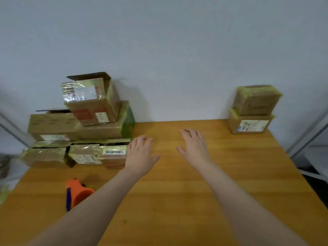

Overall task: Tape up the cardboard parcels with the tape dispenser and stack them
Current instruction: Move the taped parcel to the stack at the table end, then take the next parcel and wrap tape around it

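Observation:
Several cardboard parcels (92,102) with yellowish tape are piled at the back left of the wooden table (230,174); the top one has an open flap. Two taped parcels (255,100) are stacked at the back right against the wall. An orange and blue tape dispenser (78,192) lies near the left front, partly hidden by my left forearm. My left hand (140,155) hovers open beside the nearest small parcel (113,153) of the pile, holding nothing. My right hand (194,146) is open over the middle of the table, fingers spread, empty.
A pale wall stands right behind the table. Metal frame legs (305,132) rise at the right edge and at the left edge (12,128). Some blurred clutter (5,174) lies off the table's left side.

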